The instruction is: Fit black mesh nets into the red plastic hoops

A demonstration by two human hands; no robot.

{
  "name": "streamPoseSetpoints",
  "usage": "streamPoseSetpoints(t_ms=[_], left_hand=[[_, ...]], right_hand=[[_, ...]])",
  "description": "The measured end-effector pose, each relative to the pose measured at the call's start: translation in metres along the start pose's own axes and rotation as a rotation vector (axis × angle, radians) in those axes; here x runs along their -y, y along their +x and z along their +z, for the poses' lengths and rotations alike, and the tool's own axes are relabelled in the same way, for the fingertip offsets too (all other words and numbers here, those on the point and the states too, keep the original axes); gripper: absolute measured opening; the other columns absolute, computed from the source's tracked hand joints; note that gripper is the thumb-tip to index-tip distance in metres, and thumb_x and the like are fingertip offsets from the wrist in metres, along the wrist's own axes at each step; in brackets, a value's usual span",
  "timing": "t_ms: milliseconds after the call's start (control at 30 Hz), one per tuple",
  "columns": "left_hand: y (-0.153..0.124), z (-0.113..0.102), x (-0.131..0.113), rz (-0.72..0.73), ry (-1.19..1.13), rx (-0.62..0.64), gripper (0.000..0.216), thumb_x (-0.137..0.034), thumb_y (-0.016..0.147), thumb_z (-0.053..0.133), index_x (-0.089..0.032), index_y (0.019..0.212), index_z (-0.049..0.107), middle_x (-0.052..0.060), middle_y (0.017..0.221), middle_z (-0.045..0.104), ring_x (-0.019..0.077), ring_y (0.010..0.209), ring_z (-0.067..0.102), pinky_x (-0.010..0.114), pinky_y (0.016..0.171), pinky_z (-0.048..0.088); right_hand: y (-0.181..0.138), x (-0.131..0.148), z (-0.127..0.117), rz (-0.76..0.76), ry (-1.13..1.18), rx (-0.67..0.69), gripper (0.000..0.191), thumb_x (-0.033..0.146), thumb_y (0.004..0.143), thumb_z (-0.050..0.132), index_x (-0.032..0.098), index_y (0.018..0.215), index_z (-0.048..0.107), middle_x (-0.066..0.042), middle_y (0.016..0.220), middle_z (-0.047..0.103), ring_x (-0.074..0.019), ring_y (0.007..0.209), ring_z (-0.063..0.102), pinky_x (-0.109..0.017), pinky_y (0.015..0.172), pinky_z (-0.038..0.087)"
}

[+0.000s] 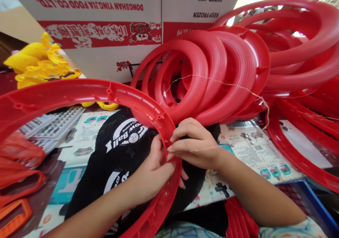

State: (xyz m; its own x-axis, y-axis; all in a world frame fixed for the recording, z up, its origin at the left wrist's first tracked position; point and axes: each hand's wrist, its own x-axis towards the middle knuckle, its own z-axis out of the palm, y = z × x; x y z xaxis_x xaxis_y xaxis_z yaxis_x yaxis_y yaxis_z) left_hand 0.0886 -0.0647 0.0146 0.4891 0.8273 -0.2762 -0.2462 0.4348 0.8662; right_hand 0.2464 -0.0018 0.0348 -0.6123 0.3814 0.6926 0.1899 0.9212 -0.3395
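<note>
A large red plastic ring (87, 89) stands tilted across the left and middle of the head view, its ribbed hollow inner side facing me. My left hand (155, 174) is closed around its near right rim, thumb against the inside. My right hand (197, 142) meets it there, fingers pinched at the rim's channel; what they hold, if anything, is too small to make out. Black mesh fabric (90, 181) with white "Ball" lettering lies under the ring. A thin pale string (233, 84) runs loosely over the nearby rings toward the right.
Stacked red rings (198, 75) lean beyond my hands, with larger rings (299, 54) at right. A white carton (97, 15) stands behind. Yellow parts (34, 61), orange parts (16, 160) and a grey tray of small pieces (57, 128) are at left. A blue basket (312, 202) sits lower right.
</note>
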Motion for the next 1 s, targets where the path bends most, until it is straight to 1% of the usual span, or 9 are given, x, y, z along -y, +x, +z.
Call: streamPoseSetpoints(t_ms=[100, 167, 267, 367, 500, 633, 800, 900, 1000], left_hand=[[-0.0009, 0.0005, -0.0021, -0.056, 0.089, -0.016, 0.031, -0.02, 0.088, 0.045, -0.023, 0.11, 0.022, -0.002, 0.064, 0.063, 0.0154, 0.056, 0.064, 0.029, 0.057, 0.053], [0.0003, 0.0004, -0.0027, -0.048, 0.1, -0.023, 0.032, -0.018, 0.087, 0.044, -0.023, 0.111, 0.022, -0.002, 0.067, 0.063, 0.0151, 0.056, 0.063, 0.03, 0.057, 0.053], [0.0026, 0.0001, -0.0024, -0.024, 0.085, -0.042, 0.042, -0.016, 0.084, 0.046, -0.023, 0.116, 0.02, -0.002, 0.072, 0.063, 0.014, 0.055, 0.062, 0.03, 0.057, 0.053], [0.0016, 0.0001, -0.0021, -0.024, 0.156, -0.09, 0.056, -0.012, 0.08, 0.049, -0.024, 0.124, 0.017, -0.003, 0.072, 0.059, 0.0128, 0.057, 0.06, 0.028, 0.058, 0.053], [-0.0017, 0.0014, -0.0034, 0.029, 0.298, -0.176, 0.06, -0.015, 0.079, 0.054, -0.026, 0.128, 0.021, 0.001, 0.094, 0.052, 0.0115, 0.068, 0.059, 0.028, 0.064, 0.055], [0.0, 0.0021, -0.0055, 0.035, 0.283, -0.215, 0.051, -0.019, 0.081, 0.055, -0.027, 0.123, 0.029, 0.003, 0.108, 0.046, 0.0091, 0.066, 0.059, 0.027, 0.063, 0.056], [0.0001, 0.0003, -0.0038, 0.017, 0.208, -0.151, 0.046, -0.022, 0.085, 0.052, -0.027, 0.124, 0.028, 0.0, 0.095, 0.055, 0.0099, 0.059, 0.061, 0.026, 0.06, 0.054], [-0.0022, -0.0015, -0.0002, -0.007, 0.081, -0.102, 0.039, -0.029, 0.089, 0.047, -0.026, 0.124, 0.029, -0.001, 0.08, 0.059, 0.0134, 0.056, 0.062, 0.026, 0.055, 0.052], [-0.0029, -0.0029, 0.0032, -0.019, 0.024, -0.083, 0.037, -0.036, 0.091, 0.045, -0.025, 0.122, 0.03, 0.0, 0.076, 0.062, 0.0153, 0.055, 0.063, 0.026, 0.052, 0.05]], right_hand=[[0.0002, -0.0035, 0.0014, 0.038, 0.022, 0.007, 0.005, 0.022, 0.082, 0.067, 0.019, 0.079, 0.064, -0.003, 0.089, 0.06, -0.0131, 0.085, 0.053, -0.031, 0.079, 0.047], [-0.0001, -0.0056, 0.0014, 0.059, 0.033, 0.018, 0.005, 0.023, 0.081, 0.068, 0.02, 0.08, 0.065, -0.003, 0.093, 0.059, -0.0139, 0.09, 0.053, -0.032, 0.083, 0.046], [-0.0007, -0.0077, 0.0017, 0.088, 0.027, 0.019, 0.004, 0.022, 0.08, 0.069, 0.02, 0.08, 0.065, -0.004, 0.097, 0.058, -0.0154, 0.095, 0.052, -0.033, 0.086, 0.046], [-0.0008, -0.0091, 0.0024, 0.104, 0.011, 0.009, 0.004, 0.019, 0.079, 0.069, 0.019, 0.08, 0.065, -0.005, 0.098, 0.057, -0.0164, 0.097, 0.052, -0.034, 0.085, 0.046], [0.0, -0.0079, 0.0023, 0.085, 0.012, -0.008, 0.006, 0.019, 0.078, 0.071, 0.02, 0.081, 0.065, -0.005, 0.097, 0.057, -0.0166, 0.096, 0.053, -0.034, 0.084, 0.046], [0.0013, -0.0044, 0.0012, 0.093, -0.005, -0.023, 0.007, 0.02, 0.077, 0.071, 0.02, 0.082, 0.066, -0.004, 0.094, 0.058, -0.0156, 0.092, 0.053, -0.033, 0.083, 0.046], [0.0019, -0.0032, 0.0009, 0.099, 0.019, 0.004, 0.005, 0.019, 0.078, 0.07, 0.018, 0.081, 0.066, -0.003, 0.087, 0.059, -0.0138, 0.085, 0.053, -0.032, 0.082, 0.046], [0.0017, -0.0023, 0.0013, 0.105, 0.022, -0.005, 0.005, 0.018, 0.079, 0.069, 0.018, 0.083, 0.066, -0.004, 0.088, 0.059, -0.0141, 0.086, 0.054, -0.032, 0.082, 0.045], [0.0015, -0.0012, 0.0017, 0.113, 0.031, -0.024, 0.007, 0.018, 0.078, 0.07, 0.018, 0.084, 0.066, -0.004, 0.087, 0.059, -0.014, 0.086, 0.054, -0.032, 0.082, 0.046]])
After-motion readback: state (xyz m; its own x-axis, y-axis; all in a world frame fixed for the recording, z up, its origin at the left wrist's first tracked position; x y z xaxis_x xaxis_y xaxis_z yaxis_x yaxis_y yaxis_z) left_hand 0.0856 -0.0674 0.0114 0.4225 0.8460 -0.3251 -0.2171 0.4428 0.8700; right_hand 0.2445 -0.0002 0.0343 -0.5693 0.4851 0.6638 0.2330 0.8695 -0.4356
